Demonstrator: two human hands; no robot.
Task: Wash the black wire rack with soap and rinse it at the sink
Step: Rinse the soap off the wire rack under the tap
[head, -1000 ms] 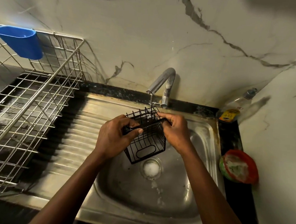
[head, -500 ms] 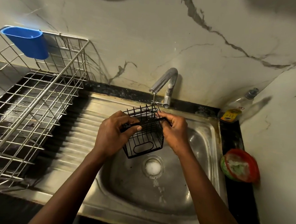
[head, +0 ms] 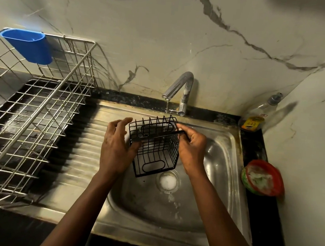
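I hold black wire rack (head: 157, 135) under tap (head: 186, 92) trickle over sink (head: 222, 164). Right hand (head: 192, 151) pinches its rim, left hand (head: 116, 146) spread loose, thumb touching its side.

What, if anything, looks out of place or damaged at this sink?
Nothing spilled or broken. The clear bottle leans into the wall corner, and the faucet carries whitish crust. The black wire rack is tilted under the stream, pinched by the right hand: normal for rinsing.
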